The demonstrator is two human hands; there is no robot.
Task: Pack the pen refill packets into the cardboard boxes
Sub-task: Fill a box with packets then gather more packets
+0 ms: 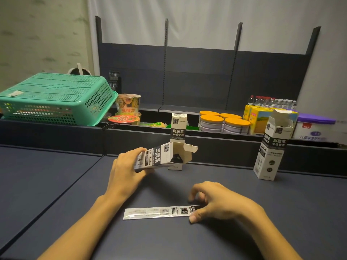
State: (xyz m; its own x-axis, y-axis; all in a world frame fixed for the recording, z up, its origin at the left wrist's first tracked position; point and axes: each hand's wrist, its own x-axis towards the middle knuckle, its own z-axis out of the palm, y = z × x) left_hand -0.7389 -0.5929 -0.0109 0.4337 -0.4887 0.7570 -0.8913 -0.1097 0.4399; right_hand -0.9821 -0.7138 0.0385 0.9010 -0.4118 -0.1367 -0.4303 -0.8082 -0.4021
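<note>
Fingers (195, 194) of the right hand (219, 201) curl down over the dark end of the refill packet (159, 212), thumb at its edge, closing to pinch it off the table (56, 184).
Left hand (124, 171) grips the open box (159, 156) on its side, mouth facing right; I'd lift the packet flat, line it up with that mouth and slide it in lengthwise, clear of the flaps.

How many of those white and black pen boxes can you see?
3: one held sideways in the left hand, box; one upright behind it; one open-topped at right.
</note>
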